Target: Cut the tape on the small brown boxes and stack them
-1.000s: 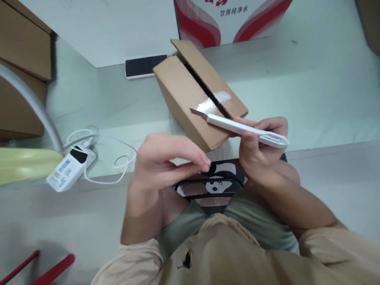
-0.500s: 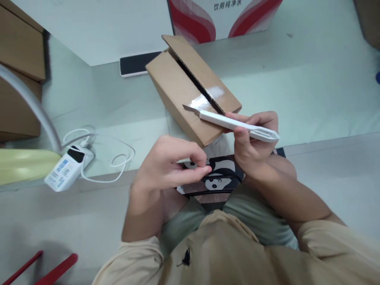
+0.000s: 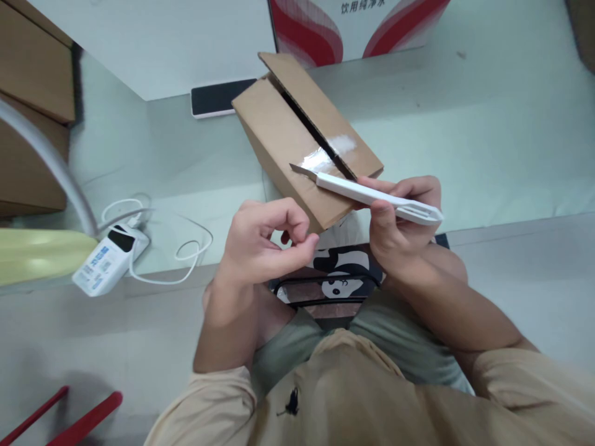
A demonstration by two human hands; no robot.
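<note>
My right hand [image 3: 405, 226] grips a white utility knife [image 3: 376, 197], thumb on the near side and fingers behind it. Its metal blade is out and points left, in view over the top of a brown cardboard box [image 3: 279, 133]. Clear shiny tape lies across the box top near its right end, and one flap stands slightly raised along a dark gap. To the left of the knife, my left hand [image 3: 267, 241] is closed in a loose curl, thumb tip against the index finger, with nothing visible in it. It is in front of the box's near corner.
A black-topped slab [image 3: 218, 99] lies behind the box, beside a white carton with red swirls [image 3: 320, 31]. On the left are a white device with a cable [image 3: 105, 260], a yellow object [image 3: 41, 255] and brown boxes [image 3: 35, 62]. A panda-print bag [image 3: 344, 279] is below my hands.
My left hand has risen slightly and moved left, and its thumb and index tips have come together. The right hand still holds the knife. The whole view has shifted a little.
</note>
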